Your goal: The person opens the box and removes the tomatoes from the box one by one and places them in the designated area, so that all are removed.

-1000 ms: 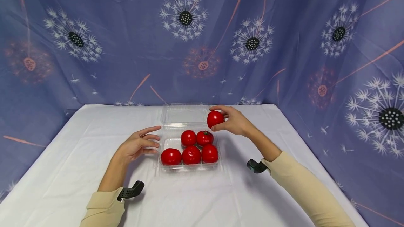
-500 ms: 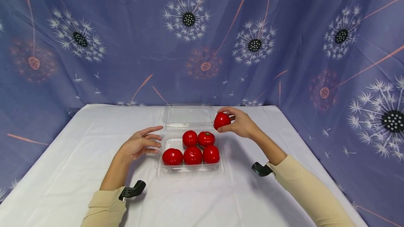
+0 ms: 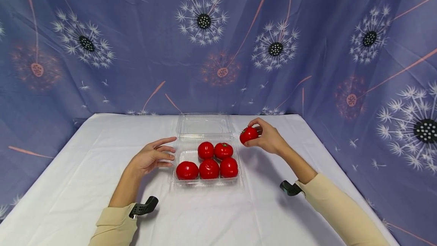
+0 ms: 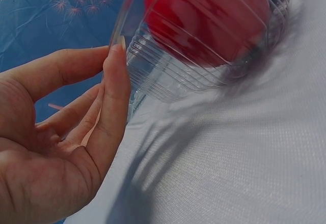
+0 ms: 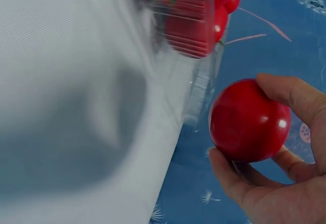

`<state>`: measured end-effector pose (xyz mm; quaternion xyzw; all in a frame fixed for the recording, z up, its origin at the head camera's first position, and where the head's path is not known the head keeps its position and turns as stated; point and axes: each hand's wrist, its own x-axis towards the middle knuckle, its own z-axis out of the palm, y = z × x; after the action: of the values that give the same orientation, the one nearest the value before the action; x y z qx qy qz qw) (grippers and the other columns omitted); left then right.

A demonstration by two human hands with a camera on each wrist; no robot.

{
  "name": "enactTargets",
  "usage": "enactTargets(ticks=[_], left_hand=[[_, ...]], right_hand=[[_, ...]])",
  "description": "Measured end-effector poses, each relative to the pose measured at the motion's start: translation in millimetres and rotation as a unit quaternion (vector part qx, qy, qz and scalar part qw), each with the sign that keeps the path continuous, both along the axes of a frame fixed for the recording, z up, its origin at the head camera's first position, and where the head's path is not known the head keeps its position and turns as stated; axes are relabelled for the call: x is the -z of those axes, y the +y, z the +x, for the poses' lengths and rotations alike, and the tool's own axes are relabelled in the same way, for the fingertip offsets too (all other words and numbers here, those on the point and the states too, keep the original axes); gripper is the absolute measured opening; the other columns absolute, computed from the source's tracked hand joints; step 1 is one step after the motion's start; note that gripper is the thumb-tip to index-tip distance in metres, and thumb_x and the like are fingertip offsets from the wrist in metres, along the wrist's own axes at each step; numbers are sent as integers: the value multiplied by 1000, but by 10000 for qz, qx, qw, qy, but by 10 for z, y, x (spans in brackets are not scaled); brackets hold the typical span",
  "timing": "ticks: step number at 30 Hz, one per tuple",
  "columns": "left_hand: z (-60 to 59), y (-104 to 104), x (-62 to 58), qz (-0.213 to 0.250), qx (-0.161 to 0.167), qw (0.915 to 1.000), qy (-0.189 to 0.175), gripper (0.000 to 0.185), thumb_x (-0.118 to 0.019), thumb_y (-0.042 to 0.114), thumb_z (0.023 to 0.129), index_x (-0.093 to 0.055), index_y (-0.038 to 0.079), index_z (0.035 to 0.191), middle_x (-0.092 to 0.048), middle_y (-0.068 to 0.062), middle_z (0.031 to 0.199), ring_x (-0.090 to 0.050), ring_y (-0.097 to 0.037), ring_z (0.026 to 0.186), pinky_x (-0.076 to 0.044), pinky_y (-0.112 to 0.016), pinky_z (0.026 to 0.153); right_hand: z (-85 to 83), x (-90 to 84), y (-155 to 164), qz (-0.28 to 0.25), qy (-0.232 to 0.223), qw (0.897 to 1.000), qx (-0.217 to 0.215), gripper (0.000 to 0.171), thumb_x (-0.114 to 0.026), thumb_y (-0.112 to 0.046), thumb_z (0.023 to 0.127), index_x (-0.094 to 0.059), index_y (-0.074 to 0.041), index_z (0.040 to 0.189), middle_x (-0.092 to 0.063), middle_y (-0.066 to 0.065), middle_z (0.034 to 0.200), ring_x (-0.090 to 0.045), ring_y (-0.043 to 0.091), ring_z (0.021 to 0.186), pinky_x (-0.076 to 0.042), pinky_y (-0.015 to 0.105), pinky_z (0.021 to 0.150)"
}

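A clear plastic clamshell box [image 3: 205, 179] lies open on the white-covered worktop [image 3: 85, 170], its long axis running left to right. Its hinged lid [image 3: 203, 124] is folded back flat on the far side and holds nothing. The near tray holds five red tomatoes: three in the near row [image 3: 209, 169], side by side and touching, and two in the far row [image 3: 214, 150], toward the right half of the tray. The far-left corner of the tray is bare. The rightmost tomato in the far row shows a green stem cap facing up and toward the viewer.

The right hand [image 3: 268, 138] holds a sixth tomato [image 3: 248, 135] above the worktop, just right of the box's far-right corner and outside the tray. Its grip is clamped on the fruit: thumb below, fingers curled over the top and far side. The wrist view shows the same round, glossy tomato [image 5: 249, 120] held between thumb and fingertips; it is close to a ball, so no long axis can be told, and its stem end is not visible.

The left hand [image 3: 150, 157] rests on the worktop at the left side of the box, its grip apart, with straight, loosely spread fingers [image 4: 114, 89] pointing right and touching the tray's ribbed left wall [image 4: 168, 76].

A blue cloth with dandelion prints [image 3: 205, 22] hangs behind the worktop.
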<state>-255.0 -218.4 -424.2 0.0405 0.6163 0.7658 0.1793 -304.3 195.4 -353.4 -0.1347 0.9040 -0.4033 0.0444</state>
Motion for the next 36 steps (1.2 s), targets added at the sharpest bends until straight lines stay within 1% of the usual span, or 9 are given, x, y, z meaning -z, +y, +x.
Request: enactTargets(ticks=[3,6,10,12,17,23,28,31,36], left_hand=[[1,-2,1,-7,13,10000,11,77,-66,-9,89,-34,5,157,-66,-4,105,-72,-15,83,-64,-31,72],[4,-5,0,-13,11,10000,9,77,-65,-9,88,-34,4,157,-66,-5,106,-71,-15,83,-64,-31,72],[5,-7,6,-40,15,10000,28,77,-66,-9,88,-34,5,157,-65,-4,106,-71,-15,83,-64,-30,72],[4,-6,10,-44,19,10000,35,77,-66,-8,88,-34,5,157,-66,-4,105,-71,-14,84,-64,-30,72],[1,1,17,-35,-3,10000,17,78,-66,-9,88,-34,5,157,-66,-5,106,-71,-14,82,-64,-30,72],[-8,4,14,-105,-41,9999,68,77,-66,-8,88,-34,4,157,-65,-6,107,-70,-14,82,-64,-30,71],[-7,8,6,-171,-58,9998,56,79,-67,-9,87,-34,4,157,-64,-7,108,-71,-14,82,-64,-31,72],[-3,10,1,-177,-63,9998,33,79,-68,-9,87,-34,4,157,-64,-7,108,-71,-14,83,-64,-31,72],[4,11,-6,-115,-61,9999,20,78,-67,-10,87,-34,4,157,-65,-6,106,-71,-14,82,-64,-31,71]], right_hand=[[-4,48,30,-47,-29,9999,99,64,-88,-17,74,-52,-16,126,-61,17,130,-60,36,121,-61,45,88],[-9,87,43,-19,7,9999,150,68,-89,-17,74,-52,-18,131,-62,17,130,-59,36,122,-61,46,89],[-11,132,55,68,26,10000,51,74,-89,-18,75,-54,-20,141,-63,17,130,-59,37,123,-60,45,90],[-9,154,59,78,-12,10000,-4,74,-88,-18,76,-56,-19,142,-63,17,131,-59,38,123,-60,45,91],[-8,203,62,-39,-78,10000,-18,71,-88,-18,76,-59,-14,140,-62,18,133,-60,39,121,-59,45,92],[-18,251,78,-77,68,9998,168,69,-88,-19,76,-59,-14,138,-63,19,131,-61,38,119,-59,46,90],[-55,327,113,-75,74,9993,357,69,-87,-16,75,-57,-11,136,-62,22,131,-60,38,121,-57,50,96],[-78,372,126,-74,2,9987,496,68,-87,-15,75,-55,-12,135,-60,22,133,-59,38,123,-55,51,98],[-127,449,126,53,90,9986,526,73,-86,-15,76,-55,-13,142,-61,25,134,-59,41,123,-54,53,100]])
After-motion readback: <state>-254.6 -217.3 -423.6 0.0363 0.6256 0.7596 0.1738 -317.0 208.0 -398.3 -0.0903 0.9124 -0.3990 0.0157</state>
